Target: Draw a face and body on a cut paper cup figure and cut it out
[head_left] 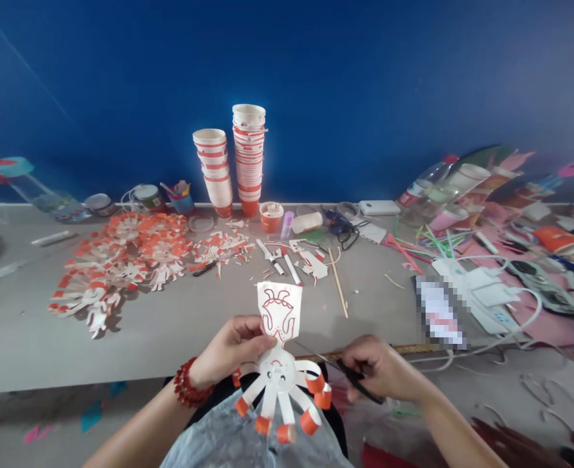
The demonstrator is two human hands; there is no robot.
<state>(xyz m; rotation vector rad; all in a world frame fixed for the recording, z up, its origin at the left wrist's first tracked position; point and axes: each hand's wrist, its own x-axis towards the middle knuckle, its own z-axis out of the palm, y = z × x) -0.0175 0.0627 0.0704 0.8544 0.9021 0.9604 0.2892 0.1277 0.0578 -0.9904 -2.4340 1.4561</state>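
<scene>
My left hand (247, 344) is closed on a paper cup cutout (279, 312), pinching it at its narrow middle. The upper flap bears a figure drawn in dark red line. Below my fingers hangs a round base with a small drawn face, and curled white strips with orange ends fan out from it. My right hand (377, 370) grips black-handled scissors (352, 377). Their blades point left toward the cutout's narrow part; whether they touch it I cannot tell. Both hands are in front of the table's near edge.
Finished-looking orange and white cutouts (130, 247) pile up at left, beside paper scraps (223, 247). Two tall stacks of paper cups (249, 162) stand against the blue wall. Markers and a wooden stick (338, 283) lie mid-table. At right are a phone (440, 312) and a power strip (482, 299).
</scene>
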